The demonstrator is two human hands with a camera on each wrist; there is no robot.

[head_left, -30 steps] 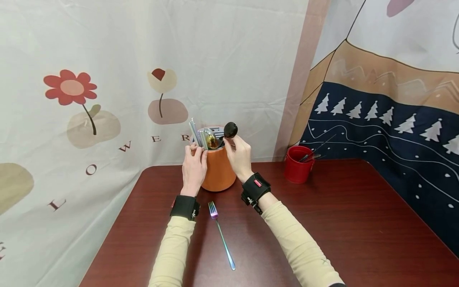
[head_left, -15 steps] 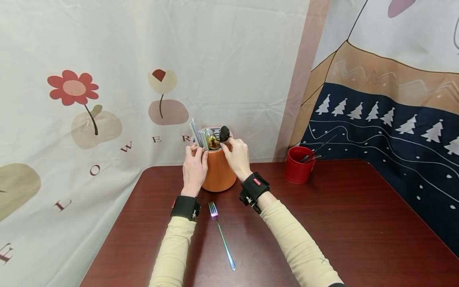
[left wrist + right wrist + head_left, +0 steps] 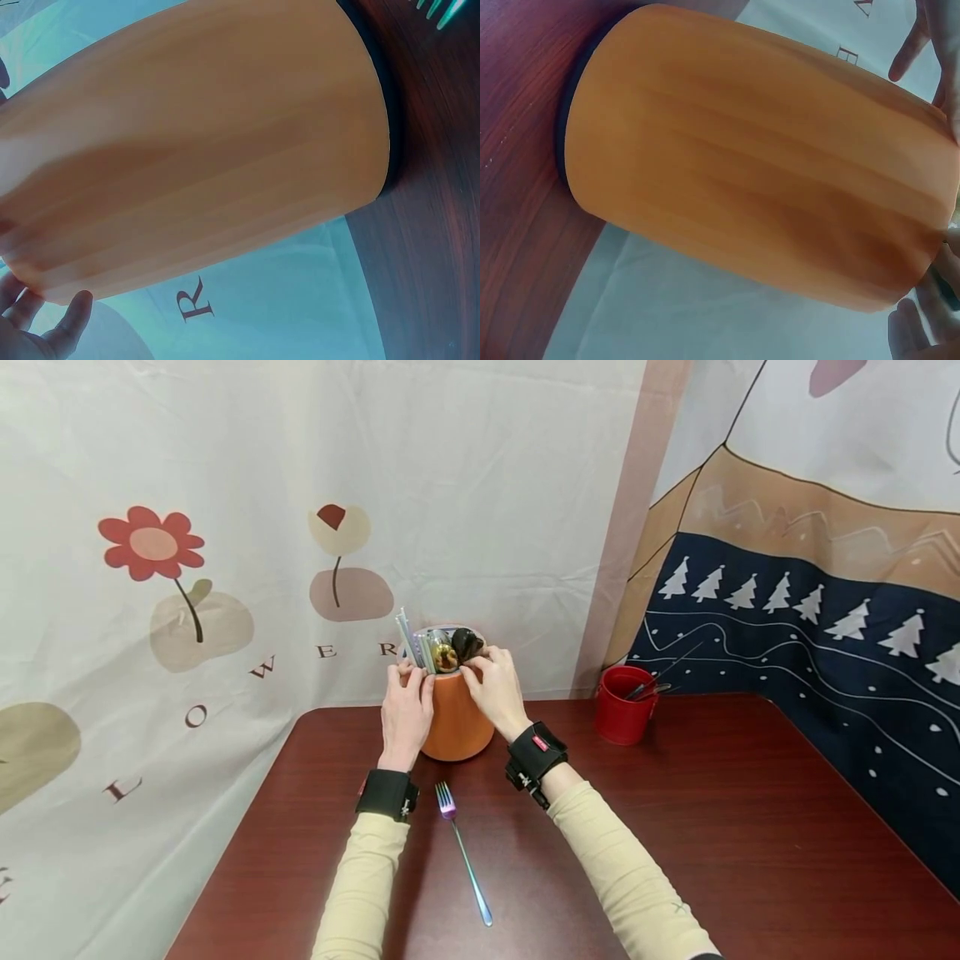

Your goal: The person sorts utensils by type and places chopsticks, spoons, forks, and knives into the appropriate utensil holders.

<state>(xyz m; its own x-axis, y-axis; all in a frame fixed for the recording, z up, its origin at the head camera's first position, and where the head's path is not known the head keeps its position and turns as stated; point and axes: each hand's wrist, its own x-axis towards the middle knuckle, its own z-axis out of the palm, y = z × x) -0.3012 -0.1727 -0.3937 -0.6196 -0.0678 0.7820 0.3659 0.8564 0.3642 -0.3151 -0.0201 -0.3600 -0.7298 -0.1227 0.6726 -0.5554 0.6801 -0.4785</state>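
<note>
An orange utensil holder [image 3: 454, 718] stands upright at the back of the table. Pale iridescent straws or handles [image 3: 408, 639], a gold spoon [image 3: 445, 657] and a black spoon [image 3: 467, 645] stick up from its top. At the holder's left rim, my left hand [image 3: 406, 706] grips the edge by the pale sticks; its fingers [image 3: 73, 319] bend against the rim in the left wrist view. My right hand [image 3: 498, 689] pinches the black spoon at the right rim, its handle hidden inside the holder. In the right wrist view the orange wall fills most of the picture.
A rainbow-coloured fork [image 3: 467, 864] lies on the table in front of the holder, tines pointing away. To the right stands a red cup [image 3: 623, 714] with thin utensils leaning in it. Printed cloth [image 3: 525, 527] hangs behind the dark red table [image 3: 712, 827].
My right hand has lowered the black spoon into the orange holder, its bowl sinking and shifting left toward the gold spoon. The left hand and the fork have stayed in place.
</note>
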